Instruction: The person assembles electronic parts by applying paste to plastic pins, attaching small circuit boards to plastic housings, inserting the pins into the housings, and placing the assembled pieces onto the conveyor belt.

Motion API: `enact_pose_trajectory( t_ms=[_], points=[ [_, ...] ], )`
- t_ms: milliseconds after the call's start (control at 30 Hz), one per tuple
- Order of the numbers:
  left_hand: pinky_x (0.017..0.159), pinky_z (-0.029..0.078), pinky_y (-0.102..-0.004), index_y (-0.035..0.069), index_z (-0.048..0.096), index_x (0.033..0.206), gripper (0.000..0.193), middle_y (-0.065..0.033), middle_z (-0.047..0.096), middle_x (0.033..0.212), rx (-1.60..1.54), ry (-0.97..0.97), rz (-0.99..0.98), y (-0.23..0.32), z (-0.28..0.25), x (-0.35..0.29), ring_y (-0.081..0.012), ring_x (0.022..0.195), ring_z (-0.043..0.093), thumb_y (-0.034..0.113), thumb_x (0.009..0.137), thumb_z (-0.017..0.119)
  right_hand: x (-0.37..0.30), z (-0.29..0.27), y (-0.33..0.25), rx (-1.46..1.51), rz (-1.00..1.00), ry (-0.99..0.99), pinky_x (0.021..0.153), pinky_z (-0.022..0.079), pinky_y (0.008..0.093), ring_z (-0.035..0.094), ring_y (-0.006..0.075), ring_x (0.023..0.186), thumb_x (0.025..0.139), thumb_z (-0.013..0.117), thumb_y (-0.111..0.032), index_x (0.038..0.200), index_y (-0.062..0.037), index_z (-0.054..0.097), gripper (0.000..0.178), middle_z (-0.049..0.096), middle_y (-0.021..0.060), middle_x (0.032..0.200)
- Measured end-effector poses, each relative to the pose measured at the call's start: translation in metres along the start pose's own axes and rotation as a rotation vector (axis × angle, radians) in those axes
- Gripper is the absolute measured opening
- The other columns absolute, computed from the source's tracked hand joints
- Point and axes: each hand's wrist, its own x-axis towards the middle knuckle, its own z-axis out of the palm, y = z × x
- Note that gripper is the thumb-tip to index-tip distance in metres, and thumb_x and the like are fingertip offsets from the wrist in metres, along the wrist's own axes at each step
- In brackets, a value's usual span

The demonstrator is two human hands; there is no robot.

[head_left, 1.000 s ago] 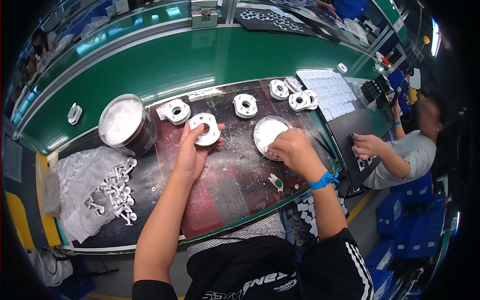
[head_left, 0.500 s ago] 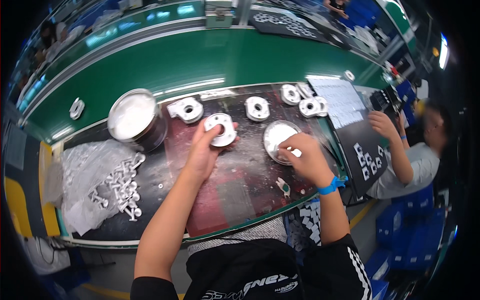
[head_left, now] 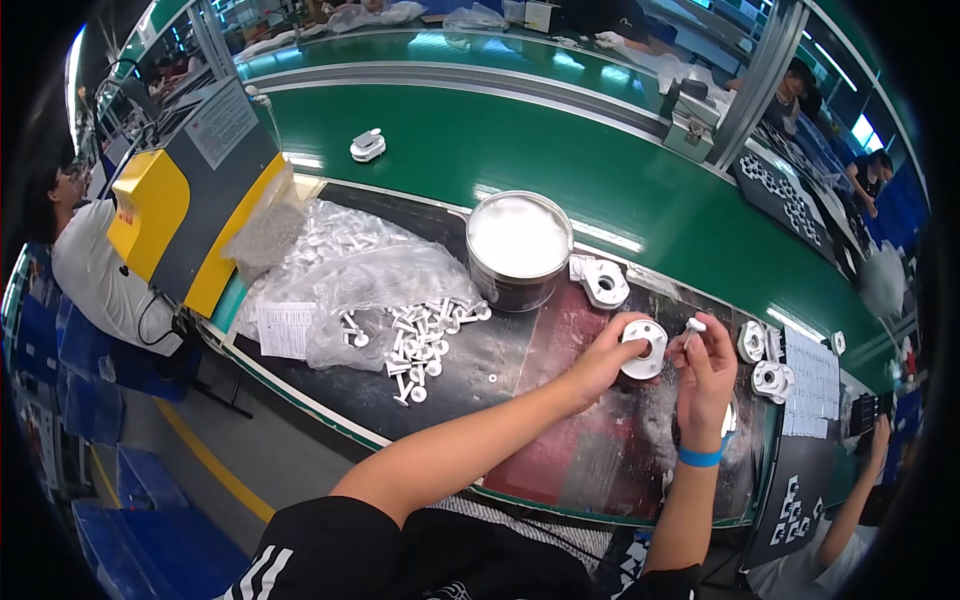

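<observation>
My left hand is closed round a white round part with a hole in its middle, the thumb lying over the hole. Close beside it, my right hand pinches a small white flat-headed pin between thumb and fingers, head up. Pin and part are apart. Behind my left hand, a similar white part rests on the work mat. The round dish is mostly hidden behind my right hand and wrist.
Left of my hands are a large tub of white material, a heap of loose pins and a clear plastic bag. More white parts sit at right. A yellow-and-grey machine stands far left. A co-worker's arm reaches in at right.
My view has swung left. My right hand has come away from the dish to beside the left hand, and a pin now shows in its fingers. The left hand still holds the round part.
</observation>
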Motion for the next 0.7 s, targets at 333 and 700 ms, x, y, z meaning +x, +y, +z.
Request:
enact_pose_trajectory(
  t_ms=[333,700],
  points=[
    [0.097,0.047,-0.0313,0.009,0.043,0.142,0.051,-0.0086,0.055,0.127,0.025,0.037,0.019,-0.001,-0.005,0.007,-0.0172,0.113,0.057,0.007,0.092,0.053,-0.005,-0.011,0.021,0.442,0.174,0.025,0.063,0.042,0.0189,0.055,0.0083,0.076,0.093,0.063,-0.009,0.126,-0.0061,0.051,0.036,0.064,0.0061,0.099],
    [0.08,0.059,-0.0373,0.011,0.043,0.132,0.036,-0.0071,0.056,0.113,0.072,0.041,-0.003,0.0,0.003,-0.001,-0.0166,0.103,0.059,0.011,0.097,0.052,-0.008,-0.016,0.013,0.413,0.211,0.01,0.071,0.049,0.0213,0.059,0.0087,0.079,0.09,0.065,-0.004,0.119,-0.0065,0.052,0.032,0.068,0.0091,0.099]
  ],
)
